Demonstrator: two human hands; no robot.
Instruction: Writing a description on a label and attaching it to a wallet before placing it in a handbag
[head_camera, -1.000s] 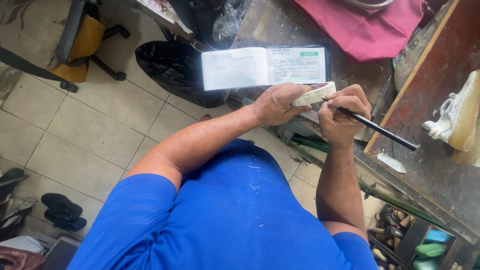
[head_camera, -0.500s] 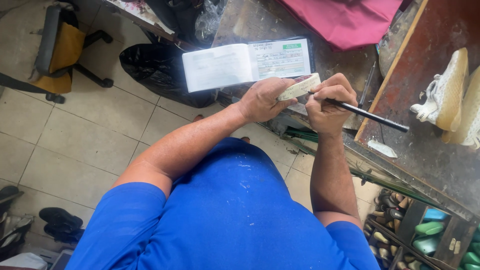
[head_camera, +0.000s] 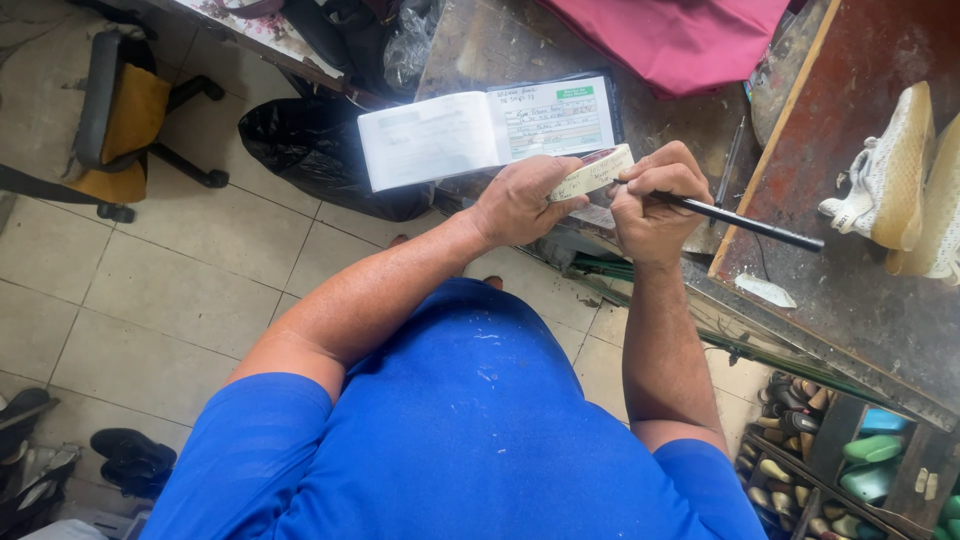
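Observation:
My left hand (head_camera: 520, 200) grips a small cream-coloured strip (head_camera: 592, 172), like a roll of tape or a label, held in front of my chest. My right hand (head_camera: 655, 195) holds a black pen (head_camera: 745, 223) with its tip on the strip's surface. An open receipt book (head_camera: 485, 128) with white and green-printed pages lies on the dark worktop (head_camera: 480, 45) just beyond both hands. I wear a blue shirt.
A magenta cloth (head_camera: 680, 35) lies on the worktop. A white shoe (head_camera: 895, 180) rests on the reddish bench at right. A black bag (head_camera: 310, 140) and an office chair (head_camera: 125, 110) stand on the tiled floor; shelves of shoes (head_camera: 830, 450) sit lower right.
The view has shifted slightly, so book and hands appear a little lower and to the left. Both hands keep their grip; the pen stays on the strip.

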